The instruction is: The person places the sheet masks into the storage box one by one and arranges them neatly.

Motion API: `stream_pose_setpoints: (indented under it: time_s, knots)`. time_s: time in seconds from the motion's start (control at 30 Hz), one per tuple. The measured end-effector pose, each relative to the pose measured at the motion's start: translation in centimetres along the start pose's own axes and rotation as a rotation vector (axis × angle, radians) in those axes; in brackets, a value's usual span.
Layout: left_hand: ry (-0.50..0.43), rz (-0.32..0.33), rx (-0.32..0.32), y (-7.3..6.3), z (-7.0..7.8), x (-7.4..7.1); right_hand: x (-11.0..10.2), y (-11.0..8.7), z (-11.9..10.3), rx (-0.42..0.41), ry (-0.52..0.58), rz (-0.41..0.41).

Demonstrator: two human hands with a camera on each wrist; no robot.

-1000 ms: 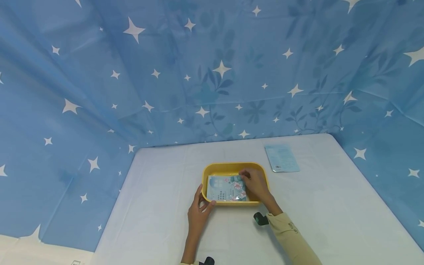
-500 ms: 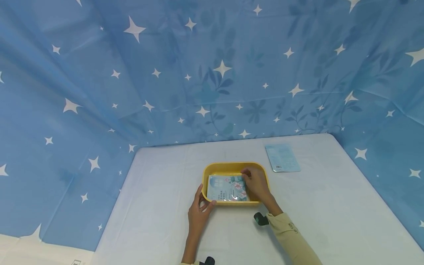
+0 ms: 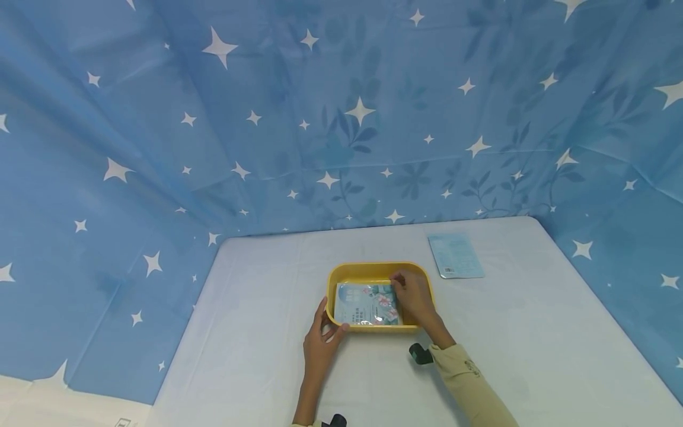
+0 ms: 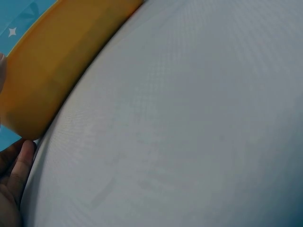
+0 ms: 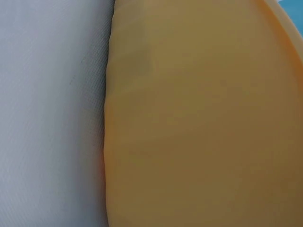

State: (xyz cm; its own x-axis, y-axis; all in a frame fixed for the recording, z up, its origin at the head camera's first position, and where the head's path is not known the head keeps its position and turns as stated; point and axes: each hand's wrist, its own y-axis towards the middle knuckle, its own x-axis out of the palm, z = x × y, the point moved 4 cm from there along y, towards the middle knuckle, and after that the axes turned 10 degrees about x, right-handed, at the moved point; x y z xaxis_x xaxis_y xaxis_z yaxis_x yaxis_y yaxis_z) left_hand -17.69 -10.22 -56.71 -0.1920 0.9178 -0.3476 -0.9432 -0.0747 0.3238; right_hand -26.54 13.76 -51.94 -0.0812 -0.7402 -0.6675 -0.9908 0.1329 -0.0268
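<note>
A yellow plastic tray (image 3: 373,329) sits on the white table in the head view. Inside it lies a flat, pale blue sachet (image 3: 363,305) printed with pink flowers, like a face-mask sachet. My left hand (image 3: 320,347) grips the tray's near left corner, thumb at the front rim and fingers along the left side. Its fingers (image 4: 22,168) show at the tray's lower edge in the left wrist view. My right hand (image 3: 415,299) reaches over the tray and pinches the sachet's far right corner. In the right wrist view the tray's wall (image 5: 199,118) fills most of the picture and hides this hand.
A second light blue sachet (image 3: 456,256) lies flat on the table (image 3: 256,308), behind and right of the tray. A blue curtain (image 3: 288,118) with white stars hangs beyond the table's back edge and at both sides.
My right hand and the sachet's right end have shifted very slightly to the right. The left hand and the tray look the same.
</note>
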Motion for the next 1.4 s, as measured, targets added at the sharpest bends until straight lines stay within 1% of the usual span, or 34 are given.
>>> stream_pose_setpoints:
  time_s: [0.33,0.47,0.73,0.9,1.07,1.17,1.3,1.4]
  knots:
    - [0.01,-0.008,-0.033,0.0,-0.2,0.1,-0.1,0.1,0.0,-0.043,0.001,0.011]
    - [0.005,-0.013,-0.045,0.1,-0.3,0.1,-0.1,0.1,0.0,-0.029,-0.003,0.003]
    - [-0.003,-0.013,-0.034,0.2,-0.3,0.0,-0.3,0.0,-0.4,-0.025,-0.017,0.011]
    - [-0.008,-0.015,-0.03,0.0,-0.4,0.1,-0.2,-0.1,-0.3,-0.021,-0.014,0.01]
    - [0.005,-0.021,-0.036,-0.2,-0.6,0.2,-0.1,-0.3,-0.1,-0.004,-0.002,0.001]
    - [0.006,-0.021,-0.039,-0.2,-0.6,0.2,-0.4,-0.4,0.0,-0.001,0.028,0.011]
    - [0.003,-0.019,-0.04,-0.2,-0.5,0.1,-1.0,-0.6,-0.3,-0.049,0.098,0.046]
    - [-0.001,-0.021,-0.039,-0.1,-0.4,0.1,-1.6,-0.8,-0.4,-0.124,0.149,0.1]
